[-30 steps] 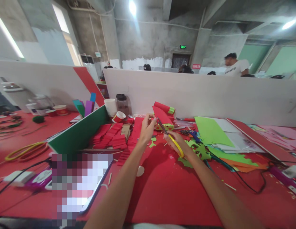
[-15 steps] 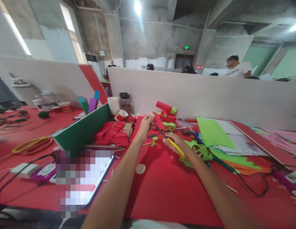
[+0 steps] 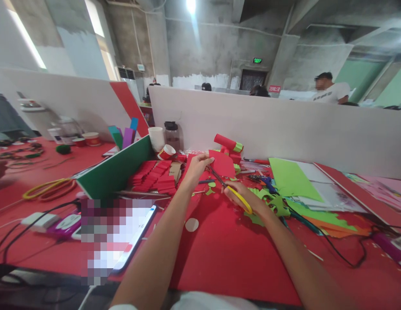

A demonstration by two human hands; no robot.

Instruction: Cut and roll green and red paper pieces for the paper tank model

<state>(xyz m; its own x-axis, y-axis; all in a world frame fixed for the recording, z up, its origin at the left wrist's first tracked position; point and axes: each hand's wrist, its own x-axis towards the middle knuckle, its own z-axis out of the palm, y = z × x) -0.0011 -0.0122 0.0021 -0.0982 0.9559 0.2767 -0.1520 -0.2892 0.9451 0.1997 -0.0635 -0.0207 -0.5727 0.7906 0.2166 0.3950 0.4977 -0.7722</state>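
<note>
Holding flat red paper (image 3: pixel 224 163) and yellow-handled metal scissors (image 3: pixel 240 199).
Left hand (image 3: pixel 198 168) fingers pinched on paper; right hand (image 3: pixel 246 190) fingers clamped around handles.

From here the scissors (image 3: pixel 238 199) show smooth yellow plastic handles and dark metal blades, up against a sheet of flat, matt red paper (image 3: pixel 223 163), while the tabletop (image 3: pixel 226 258) has a smooth red surface with a soft sheen. The green sheet (image 3: pixel 292 180) looks like smooth, matt paper or card, the drink bottle (image 3: pixel 172 137) like clear, glossy plastic with a dark lid, and the tablet (image 3: pixel 135 237) has a glossy screen; the far wall (image 3: pixel 206 49) is rough, bare concrete.
</note>
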